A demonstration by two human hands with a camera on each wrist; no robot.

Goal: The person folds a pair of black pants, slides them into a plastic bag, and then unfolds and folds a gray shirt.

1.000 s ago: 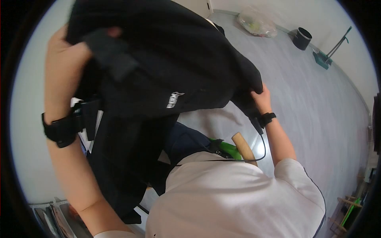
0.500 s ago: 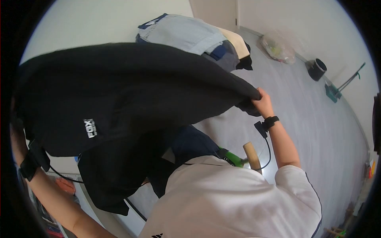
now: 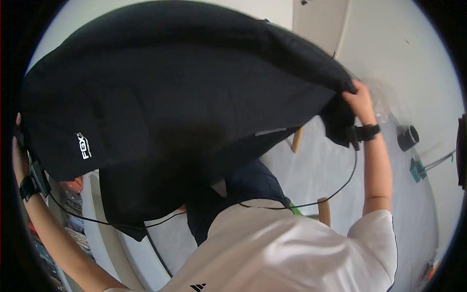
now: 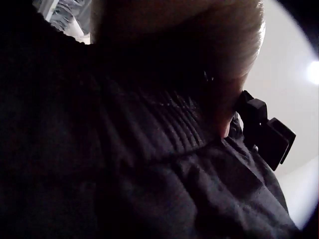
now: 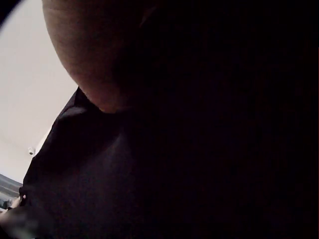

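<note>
A large black garment point(image 3: 170, 92) with white FGX lettering hangs stretched between my two hands in the head view. At its right end my right hand point(image 3: 361, 102) grips the edge, with some cloth drooping below the fingers. My left hand point(image 3: 19, 151) holds the opposite end at the far left of the head view, mostly behind the cloth. Gathered, elastic-looking fabric point(image 4: 169, 124) shows in the left wrist view, the thumb point(image 4: 227, 119) on it beside a black plastic piece point(image 4: 269, 134). In the right wrist view, dark cloth point(image 5: 99, 164) fills most of the picture below the hand.
Behind the right arm stand a black bin point(image 3: 407, 137) and a green dustpan point(image 3: 417, 170) along the wall. A wooden chair arm point(image 3: 324, 211) is close to my waist. Packed items point(image 3: 75, 207) lie at lower left, and a cable point(image 3: 340, 187) runs from the right wrist.
Both hands have spread apart, and the garment has been pulled out wide and raised. The right hand has moved up and right; the left has swung out to the left edge. The head view has turned.
</note>
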